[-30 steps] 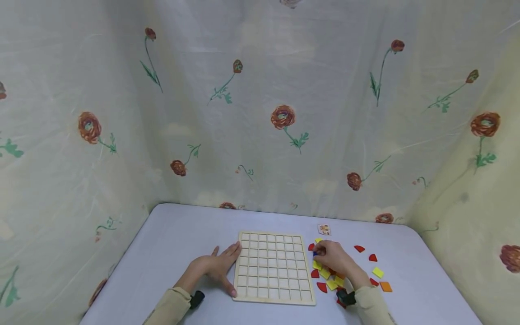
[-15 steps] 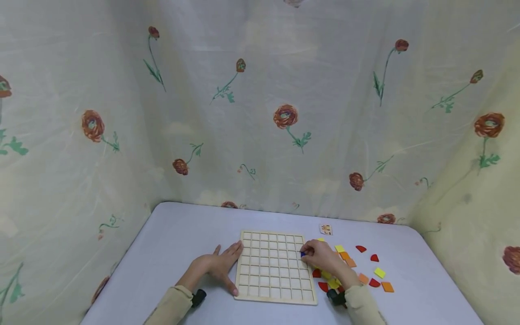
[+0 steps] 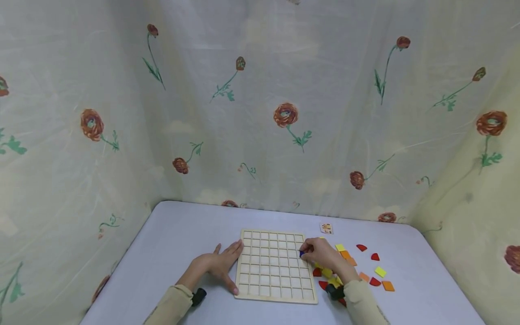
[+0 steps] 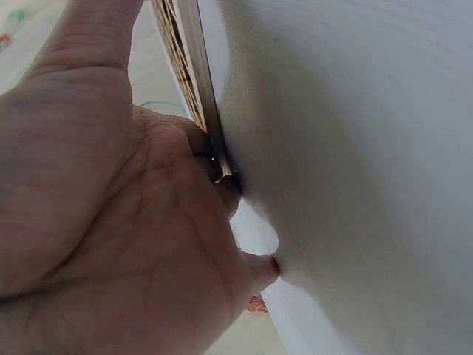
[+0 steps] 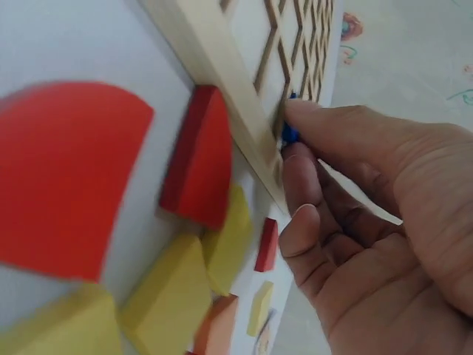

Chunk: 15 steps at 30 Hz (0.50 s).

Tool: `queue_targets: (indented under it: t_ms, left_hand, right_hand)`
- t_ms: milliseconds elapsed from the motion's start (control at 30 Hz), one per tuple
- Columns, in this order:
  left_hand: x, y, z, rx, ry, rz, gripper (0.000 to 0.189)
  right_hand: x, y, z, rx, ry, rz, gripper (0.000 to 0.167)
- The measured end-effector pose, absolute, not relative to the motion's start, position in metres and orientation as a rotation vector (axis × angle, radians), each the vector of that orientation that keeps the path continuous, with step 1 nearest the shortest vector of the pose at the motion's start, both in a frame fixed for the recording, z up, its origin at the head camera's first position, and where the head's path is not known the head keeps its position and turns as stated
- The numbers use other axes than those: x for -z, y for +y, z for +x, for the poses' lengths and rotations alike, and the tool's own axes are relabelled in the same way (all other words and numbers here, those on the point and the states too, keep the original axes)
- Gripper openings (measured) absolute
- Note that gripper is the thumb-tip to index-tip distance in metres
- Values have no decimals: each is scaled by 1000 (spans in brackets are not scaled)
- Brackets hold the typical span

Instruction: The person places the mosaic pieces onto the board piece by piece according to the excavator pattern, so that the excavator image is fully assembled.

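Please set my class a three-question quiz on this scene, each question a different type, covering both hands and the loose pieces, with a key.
1. True or false: the left hand is holding a red piece.
2. Multiple choice: what colour is the small piece that the right hand pinches? a) yellow b) blue c) orange
3. Fill in: the red quarter-circle pieces lie to the person's ___ of the wooden grid board.

Key: 1. False; it touches the board's left edge. 2. b. 3. right.

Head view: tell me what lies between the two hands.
In the head view, the gridded wooden board lies between the left hand and the right hand, which pinches a blue piece.
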State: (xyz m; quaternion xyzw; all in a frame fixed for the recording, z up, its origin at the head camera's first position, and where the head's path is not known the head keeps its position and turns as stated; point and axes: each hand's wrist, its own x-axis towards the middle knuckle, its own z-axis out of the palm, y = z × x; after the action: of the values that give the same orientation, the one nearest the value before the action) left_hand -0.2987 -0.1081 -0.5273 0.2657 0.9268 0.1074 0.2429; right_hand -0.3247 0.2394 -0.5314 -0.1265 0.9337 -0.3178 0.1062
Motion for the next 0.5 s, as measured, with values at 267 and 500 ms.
queue_targets:
  t_ms: [267,500]
  left_hand:
    - [526,-108,-298,-297,2527,721,132]
    - [524,-108,-296,-290,2534,724,131]
  right_hand:
    - [532,233,-324,952,2766,-365,11]
    - [532,229,-324,968,2766,-300,12]
